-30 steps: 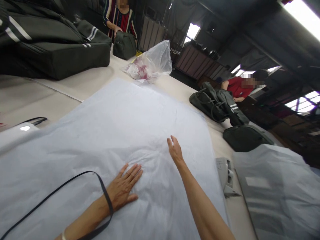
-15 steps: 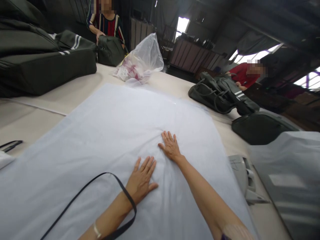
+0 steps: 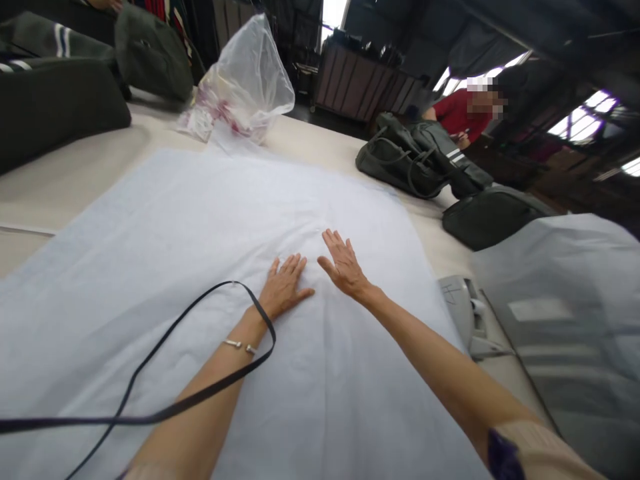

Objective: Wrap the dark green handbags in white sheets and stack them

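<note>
A large whitish plastic sheet (image 3: 200, 220), wrinkled around the middle, lies spread over the pale table. My left hand (image 3: 285, 287) rests on it with the fingers spread, and a silver bracelet (image 3: 240, 345) circles that wrist. To its right, my right hand (image 3: 344, 263) is held open, thumb apart and palm turned partly sideways; it seems slightly raised from the sheet. Neither hand holds anything. A thin black strap (image 3: 200, 393) loops across my left forearm and over the sheet.
Dark green bags (image 3: 405, 160) lie at the back right, near a person in red (image 3: 463, 120). Another dark bag (image 3: 150, 57) stands at the back left, beside a clear plastic bag (image 3: 250, 80). A grey device (image 3: 460, 307) and more plastic sheeting (image 3: 560, 300) lie on the right.
My right hand has tilted from lying flat to a raised, sideways pose. My left hand stays spread on the sheet, farther forward. The view has shifted, and the strap's loop has changed shape.
</note>
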A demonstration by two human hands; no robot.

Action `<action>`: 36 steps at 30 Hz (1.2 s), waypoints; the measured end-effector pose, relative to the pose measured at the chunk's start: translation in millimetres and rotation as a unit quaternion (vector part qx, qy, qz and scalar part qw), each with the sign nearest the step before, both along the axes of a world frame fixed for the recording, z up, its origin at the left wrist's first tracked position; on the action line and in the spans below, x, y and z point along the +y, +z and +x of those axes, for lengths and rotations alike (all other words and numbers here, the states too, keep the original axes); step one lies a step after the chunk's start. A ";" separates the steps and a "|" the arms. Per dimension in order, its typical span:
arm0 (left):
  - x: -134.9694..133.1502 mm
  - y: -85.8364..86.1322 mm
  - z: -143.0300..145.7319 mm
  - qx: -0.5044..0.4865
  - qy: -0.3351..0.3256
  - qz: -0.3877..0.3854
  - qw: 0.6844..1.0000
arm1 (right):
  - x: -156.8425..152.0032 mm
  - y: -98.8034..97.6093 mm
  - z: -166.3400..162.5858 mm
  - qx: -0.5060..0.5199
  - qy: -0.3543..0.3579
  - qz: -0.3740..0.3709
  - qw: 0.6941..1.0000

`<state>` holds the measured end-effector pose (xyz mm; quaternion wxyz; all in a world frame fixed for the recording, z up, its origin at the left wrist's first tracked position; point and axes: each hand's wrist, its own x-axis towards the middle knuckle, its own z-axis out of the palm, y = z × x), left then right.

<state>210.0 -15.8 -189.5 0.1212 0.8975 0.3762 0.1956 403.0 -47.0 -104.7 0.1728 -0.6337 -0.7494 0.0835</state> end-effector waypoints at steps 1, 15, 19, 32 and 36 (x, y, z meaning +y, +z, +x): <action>1.4 4.8 -2.5 -0.025 -0.001 -0.016 1.000 | -34.4 8.5 -3.4 0.013 0.031 -0.011 0.999; -222.9 108.4 -156.0 0.012 -0.104 -0.116 0.988 | -326.2 17.4 -69.0 0.204 0.106 -0.017 0.973; -303.3 86.2 -171.8 0.104 -0.069 -0.091 0.988 | -300.8 6.6 -83.7 0.217 0.096 -0.029 0.971; -338.0 75.6 -148.2 0.184 -0.087 -0.046 0.978 | -267.1 -19.0 -105.9 0.117 0.070 -0.209 0.968; -340.1 78.8 -147.9 0.176 -0.094 -0.036 0.979 | -271.7 -13.5 -111.8 0.093 0.070 -0.223 0.968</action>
